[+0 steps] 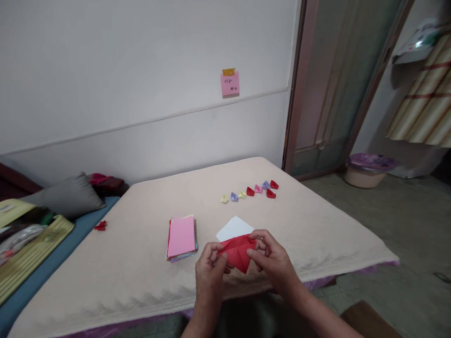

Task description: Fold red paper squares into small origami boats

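Between my two hands is a red folded paper (239,256), raised above the near edge of the table, with one corner pointing down. My left hand (210,270) pinches its left end between thumb and fingers. At the right end, my right hand (273,258) grips the paper, its thumb on the front face. Just behind them a white sheet (234,227) lies on the cloth, its near part hidden by the red paper. A stack of coloured paper (181,237), pink on top, lies to the left of my hands.
Several small folded paper pieces (250,191) in red, pink, yellow and purple stand in a row farther back on the cloth-covered table (141,267). Small red scraps (101,226) lie at the left edge. A pink note (230,84) is taped to the wall.
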Available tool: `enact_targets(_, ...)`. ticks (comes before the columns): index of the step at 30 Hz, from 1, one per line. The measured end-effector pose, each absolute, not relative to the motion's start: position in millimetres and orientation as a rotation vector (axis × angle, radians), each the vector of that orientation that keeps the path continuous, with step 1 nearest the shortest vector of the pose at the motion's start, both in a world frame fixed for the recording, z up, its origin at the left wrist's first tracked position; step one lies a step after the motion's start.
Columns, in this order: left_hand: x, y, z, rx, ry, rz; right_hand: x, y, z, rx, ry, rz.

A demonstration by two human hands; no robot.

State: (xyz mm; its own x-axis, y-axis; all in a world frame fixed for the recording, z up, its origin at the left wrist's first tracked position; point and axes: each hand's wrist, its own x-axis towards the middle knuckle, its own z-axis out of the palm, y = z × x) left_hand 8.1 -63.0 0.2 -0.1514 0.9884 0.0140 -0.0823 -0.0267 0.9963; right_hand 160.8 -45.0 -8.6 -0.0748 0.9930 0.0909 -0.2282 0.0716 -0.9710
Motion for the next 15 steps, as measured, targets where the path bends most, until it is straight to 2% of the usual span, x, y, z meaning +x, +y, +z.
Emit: enact_targets(15, 3.4, -62.4, -8.4, 0.970, 1.170, 1.412, 164.1, -43.3, -7.0, -0.931, -1.128, 1.383)
